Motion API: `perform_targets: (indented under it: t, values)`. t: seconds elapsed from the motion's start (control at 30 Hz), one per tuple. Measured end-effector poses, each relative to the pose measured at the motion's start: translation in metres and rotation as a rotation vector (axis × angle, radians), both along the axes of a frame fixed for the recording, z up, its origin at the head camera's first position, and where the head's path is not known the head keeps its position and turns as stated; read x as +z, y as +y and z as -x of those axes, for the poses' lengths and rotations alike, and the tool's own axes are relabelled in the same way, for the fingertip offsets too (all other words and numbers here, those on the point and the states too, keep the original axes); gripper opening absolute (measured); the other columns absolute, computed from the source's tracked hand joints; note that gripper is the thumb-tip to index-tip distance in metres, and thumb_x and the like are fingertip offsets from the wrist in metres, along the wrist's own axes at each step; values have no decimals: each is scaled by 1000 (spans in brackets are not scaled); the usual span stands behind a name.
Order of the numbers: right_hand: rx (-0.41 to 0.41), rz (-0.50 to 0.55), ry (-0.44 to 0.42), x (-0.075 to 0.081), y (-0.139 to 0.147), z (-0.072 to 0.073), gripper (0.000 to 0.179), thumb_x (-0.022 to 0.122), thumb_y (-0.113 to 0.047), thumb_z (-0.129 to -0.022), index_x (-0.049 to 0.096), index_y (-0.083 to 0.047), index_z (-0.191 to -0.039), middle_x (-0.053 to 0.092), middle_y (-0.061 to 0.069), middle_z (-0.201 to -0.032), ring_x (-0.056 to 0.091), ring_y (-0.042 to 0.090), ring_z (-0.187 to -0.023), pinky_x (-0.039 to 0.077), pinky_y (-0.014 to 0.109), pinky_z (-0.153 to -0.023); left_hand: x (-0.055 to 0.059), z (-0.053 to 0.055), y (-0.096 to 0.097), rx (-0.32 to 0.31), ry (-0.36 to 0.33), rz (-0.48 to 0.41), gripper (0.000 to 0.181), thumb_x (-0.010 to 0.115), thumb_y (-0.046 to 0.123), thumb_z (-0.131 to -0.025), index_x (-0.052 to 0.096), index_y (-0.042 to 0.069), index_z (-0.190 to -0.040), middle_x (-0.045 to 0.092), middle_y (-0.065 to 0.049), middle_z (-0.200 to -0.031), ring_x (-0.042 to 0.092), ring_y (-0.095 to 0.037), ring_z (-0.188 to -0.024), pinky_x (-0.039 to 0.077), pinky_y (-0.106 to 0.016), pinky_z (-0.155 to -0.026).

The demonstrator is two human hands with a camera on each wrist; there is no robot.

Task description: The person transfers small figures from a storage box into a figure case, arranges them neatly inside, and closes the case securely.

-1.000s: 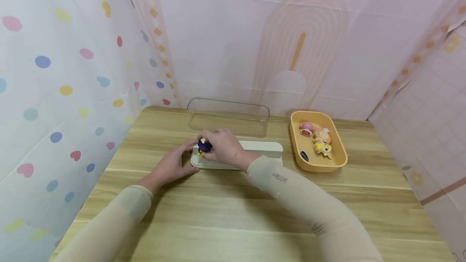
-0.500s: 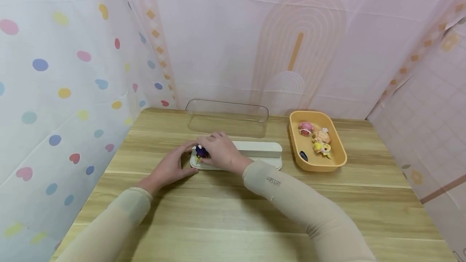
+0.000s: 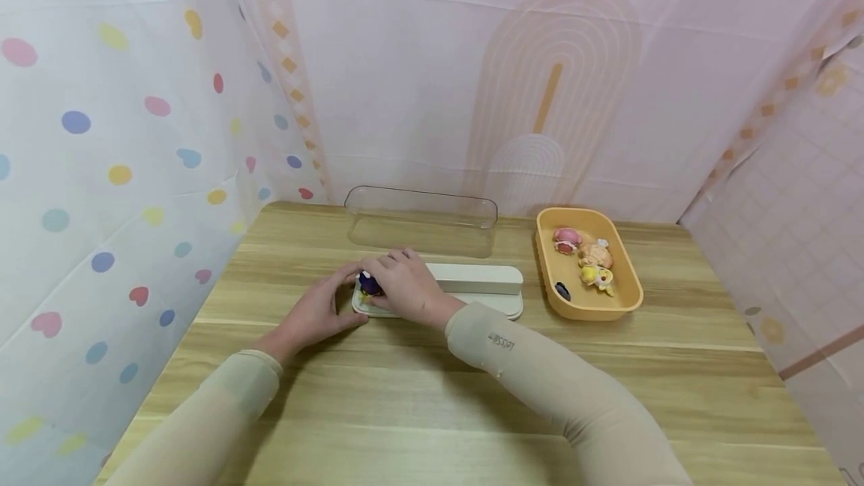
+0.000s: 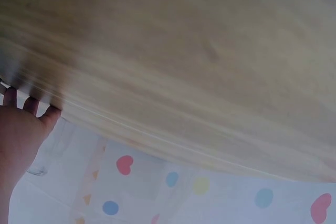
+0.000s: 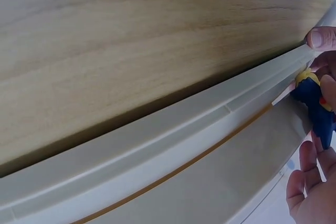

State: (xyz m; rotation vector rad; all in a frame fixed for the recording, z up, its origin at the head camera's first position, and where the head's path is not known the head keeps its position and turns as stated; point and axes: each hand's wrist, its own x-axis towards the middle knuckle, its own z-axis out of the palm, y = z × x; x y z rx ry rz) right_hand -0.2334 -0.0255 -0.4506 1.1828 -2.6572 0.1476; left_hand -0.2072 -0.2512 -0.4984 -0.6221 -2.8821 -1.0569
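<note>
My right hand (image 3: 408,289) pinches a small dark-blue toy figurine (image 3: 369,285) with yellow feet at the left end of a white stepped display base (image 3: 486,298). In the right wrist view the figurine (image 5: 315,106) appears upside down, its yellow feet by the base's lower step. Part of it is hidden by fingers. My left hand (image 3: 319,311) grips the base's left end, thumb at the front corner and fingers towards the back. The left wrist view shows only that hand's fingers (image 4: 31,106) at the frame's left edge.
A clear cover (image 3: 421,223) with a dark rim stands behind the base. On the right, a yellow tray (image 3: 594,312) holds several things, including a pink figurine (image 3: 567,238), a yellow-and-white figurine (image 3: 597,276) and a small dark oval piece (image 3: 562,291). Patterned curtains border the wooden table.
My right hand has moved slightly left and down with the figurine, which sits lower at the base's left end. The left hand keeps its place.
</note>
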Motion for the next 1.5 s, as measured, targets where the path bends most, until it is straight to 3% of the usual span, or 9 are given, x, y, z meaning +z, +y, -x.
perform_targets:
  t: [0.4, 0.67, 0.83, 1.07, 1.27, 1.5]
  values:
    - [-49, 4, -56, -2, 1, -1, 80, 81, -55, -92, 48, -19, -155, 68, 2, -145, 62, 22, -136, 46, 41, -118, -3, 3, -1, -11, 15, 8, 94, 92, 20, -86, 38, 18, -163, 67, -18, -148, 51, -43, -149, 36, -66, -124]
    - [-89, -20, -122, 2, 26, -4, 82, 79, -54, -94, 45, -18, -159, 63, 3, -153, 58, 24, -142, 42, 45, -124, -2, 5, 0, -3, 14, 17, 96, 92, 23, -85, 38, 25, -164, 67, -21, -146, 53, -46, -147, 37, -69, -122]
    - [-117, 17, -157, 2, 62, -5, 82, 81, -51, -94, 45, -17, -159, 62, 5, -154, 56, 27, -143, 41, 48, -125, -1, 4, 1, 12, -11, 29, 97, 93, 24, -85, 37, 27, -165, 65, -25, -148, 52, -47, -147, 35, -69, -123]
    - [-153, 150, -177, 4, 131, -17, 70, 84, -43, -93, 56, -11, -149, 71, 7, -138, 62, 31, -134, 45, 53, -120, 0, 2, 0, 20, -22, 31, 97, 92, 25, -85, 37, 28, -165, 65, -25, -148, 53, -46, -146, 36, -68, -124]
    - [-244, 225, -130, 23, 187, -20, 68, 87, -40, -90, 61, -5, -142, 75, 11, -128, 68, 33, -121, 53, 54, -108, 1, 0, -5, 33, 1, 37, 96, 92, 26, -86, 38, 27, -165, 65, -25, -146, 54, -47, -145, 38, -68, -122]
    - [-337, 367, -19, 51, 243, -6, 59, 89, -25, -87, 63, 4, -130, 76, 20, -113, 72, 39, -104, 56, 54, -97, 2, -1, -8, 28, 7, 41, 97, 93, 25, -85, 38, 27, -165, 66, -25, -145, 55, -47, -144, 38, -67, -122]
